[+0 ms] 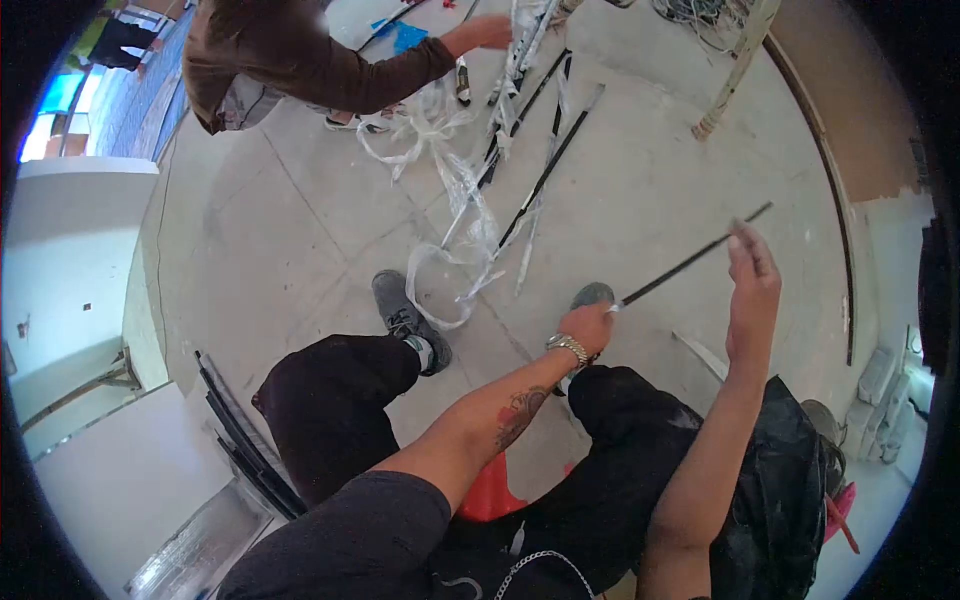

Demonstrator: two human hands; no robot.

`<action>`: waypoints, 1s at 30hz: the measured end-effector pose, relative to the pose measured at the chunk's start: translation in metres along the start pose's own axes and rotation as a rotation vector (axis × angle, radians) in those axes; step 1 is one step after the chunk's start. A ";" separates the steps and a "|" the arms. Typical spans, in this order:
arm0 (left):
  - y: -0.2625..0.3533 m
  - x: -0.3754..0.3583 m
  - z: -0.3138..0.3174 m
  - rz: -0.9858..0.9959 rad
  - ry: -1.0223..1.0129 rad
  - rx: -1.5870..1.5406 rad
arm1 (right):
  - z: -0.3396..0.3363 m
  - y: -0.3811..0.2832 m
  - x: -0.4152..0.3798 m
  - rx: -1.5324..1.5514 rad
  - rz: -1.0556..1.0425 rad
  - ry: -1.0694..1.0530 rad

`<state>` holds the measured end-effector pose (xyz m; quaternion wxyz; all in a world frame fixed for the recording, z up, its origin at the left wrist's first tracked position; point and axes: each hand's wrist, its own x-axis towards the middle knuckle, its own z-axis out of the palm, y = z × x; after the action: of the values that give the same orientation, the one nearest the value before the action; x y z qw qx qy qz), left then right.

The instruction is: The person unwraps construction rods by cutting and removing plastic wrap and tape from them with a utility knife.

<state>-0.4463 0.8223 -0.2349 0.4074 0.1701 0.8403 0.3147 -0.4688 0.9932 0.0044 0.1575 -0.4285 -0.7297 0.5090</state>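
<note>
My left hand (585, 330), with a metal watch at the wrist, is closed around the near end of a thin black strip (675, 272). A small whitish bit shows at the strip where it leaves my fist. The strip slants up to the right, and my right hand (755, 275) pinches it near its far end; those fingertips are slightly blurred. More black strips (545, 180) lie on the floor ahead, partly in clear plastic wrap (455, 180). Both my hands are above the floor near my right knee.
Across from me, a person in a brown sleeve (370, 80) reaches to wrapped strips. Dark strips (245, 435) lean at my left. A black bag (775, 490) sits by my right leg. A wooden post (740, 65) and coiled wire (700, 15) are at back right.
</note>
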 end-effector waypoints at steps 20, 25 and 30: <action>-0.134 0.081 0.070 -0.057 0.101 0.277 | 0.007 -0.003 0.001 -0.167 0.120 -0.318; -0.127 0.100 -0.009 0.122 0.473 0.177 | 0.009 0.001 0.006 -0.197 0.145 -0.358; -0.182 0.133 -0.119 -0.181 0.801 0.361 | 0.020 -0.003 0.004 -0.199 0.142 -0.375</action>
<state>-0.6270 0.7133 -0.3773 0.0397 0.0292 0.9847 0.1670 -0.4859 0.9843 -0.0021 -0.0602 -0.3900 -0.7608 0.5152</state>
